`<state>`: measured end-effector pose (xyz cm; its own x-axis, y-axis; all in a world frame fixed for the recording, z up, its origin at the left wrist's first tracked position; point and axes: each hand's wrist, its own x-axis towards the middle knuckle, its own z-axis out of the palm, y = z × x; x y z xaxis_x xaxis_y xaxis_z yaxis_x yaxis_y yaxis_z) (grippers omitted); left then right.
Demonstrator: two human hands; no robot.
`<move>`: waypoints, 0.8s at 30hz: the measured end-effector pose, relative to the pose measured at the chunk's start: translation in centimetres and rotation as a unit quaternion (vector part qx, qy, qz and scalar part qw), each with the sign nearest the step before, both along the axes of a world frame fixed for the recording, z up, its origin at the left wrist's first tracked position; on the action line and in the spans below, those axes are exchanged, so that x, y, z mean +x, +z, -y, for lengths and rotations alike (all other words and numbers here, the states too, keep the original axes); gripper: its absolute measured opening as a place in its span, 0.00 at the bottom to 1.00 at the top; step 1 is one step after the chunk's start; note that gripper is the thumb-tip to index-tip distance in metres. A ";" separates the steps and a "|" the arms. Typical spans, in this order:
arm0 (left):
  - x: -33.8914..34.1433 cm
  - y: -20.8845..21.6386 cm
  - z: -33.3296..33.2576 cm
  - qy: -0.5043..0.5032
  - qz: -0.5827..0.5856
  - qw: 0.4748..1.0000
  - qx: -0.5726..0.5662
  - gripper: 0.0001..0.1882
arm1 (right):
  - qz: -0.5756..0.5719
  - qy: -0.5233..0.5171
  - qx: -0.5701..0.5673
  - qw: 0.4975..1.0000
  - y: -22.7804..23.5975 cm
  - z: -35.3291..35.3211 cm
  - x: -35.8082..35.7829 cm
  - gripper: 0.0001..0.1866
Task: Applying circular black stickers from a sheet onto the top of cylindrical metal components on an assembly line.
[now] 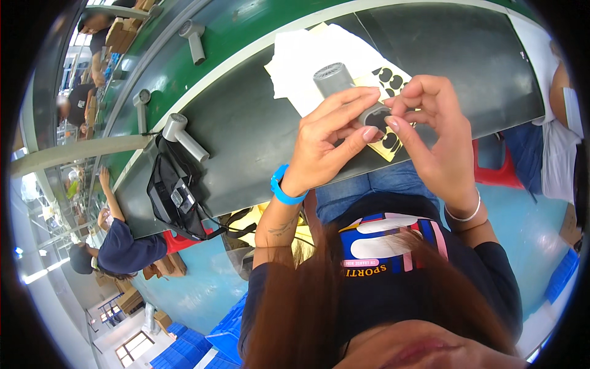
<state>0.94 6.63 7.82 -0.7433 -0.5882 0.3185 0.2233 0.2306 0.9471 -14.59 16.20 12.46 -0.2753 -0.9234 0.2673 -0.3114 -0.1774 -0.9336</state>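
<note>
A grey hair dryer (332, 76) with a round grille lies over white and yellow sheets, its handle toward me. My left hand (337, 136), with a blue wristband, is closed round the handle, which its fingers partly hide. At the handle's end shows a dark face. My right hand (433, 126) pinches at that end, thumb and forefinger on what looks like a small black sticker (378, 118). Just beneath both hands lies a yellow sticker sheet (389, 139) with black rounded shapes, partly covered by the fingers.
White paper sheets (307, 52) are spread on the dark table (246, 114). To the left are another grey hair dryer (186, 136) and a black bag (169, 184). More dryers (195, 46) stand on the green belt (236, 31) beyond. Co-workers sit at left and right; a red stool (491, 169) is at right.
</note>
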 end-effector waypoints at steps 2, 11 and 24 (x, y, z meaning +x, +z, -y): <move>-0.1 0.2 -0.2 0.019 0.001 1.000 0.001 0.20 | -0.019 -0.015 -0.002 1.000 -0.1 -0.2 0.0 0.18; -0.3 0.2 -0.4 -0.003 0.033 0.999 -0.027 0.21 | -0.152 -0.066 0.005 0.986 0.0 -0.8 0.0 0.21; 0.6 0.1 0.7 0.116 -0.071 0.988 0.074 0.13 | -0.172 -0.050 0.032 0.983 -3.1 1.8 -1.5 0.25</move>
<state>1.54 5.92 7.94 -0.5367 -0.7854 0.3084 0.3144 0.1530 0.9369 -16.11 14.40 9.39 -0.2691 -0.9144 0.3025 -0.6233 -0.0741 -0.7784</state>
